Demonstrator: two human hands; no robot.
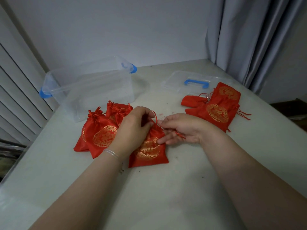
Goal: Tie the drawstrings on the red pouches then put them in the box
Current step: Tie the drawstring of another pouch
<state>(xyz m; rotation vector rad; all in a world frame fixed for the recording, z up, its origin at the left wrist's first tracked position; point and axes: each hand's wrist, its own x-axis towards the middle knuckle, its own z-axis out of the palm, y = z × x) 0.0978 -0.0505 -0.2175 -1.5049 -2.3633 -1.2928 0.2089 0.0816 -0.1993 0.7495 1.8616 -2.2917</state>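
Head view: I read my left hand [132, 125] and right hand [181, 128] both pinching the drawstring [155, 117] of the centre pouch [147, 150]. Tied pouches [99, 131] lie left; untied pouches [216, 110] right. The box [89, 87] holds none.

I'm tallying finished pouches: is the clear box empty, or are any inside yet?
Empty. Through the clear box only its bare bottom shows; every red pouch lies outside on the table.
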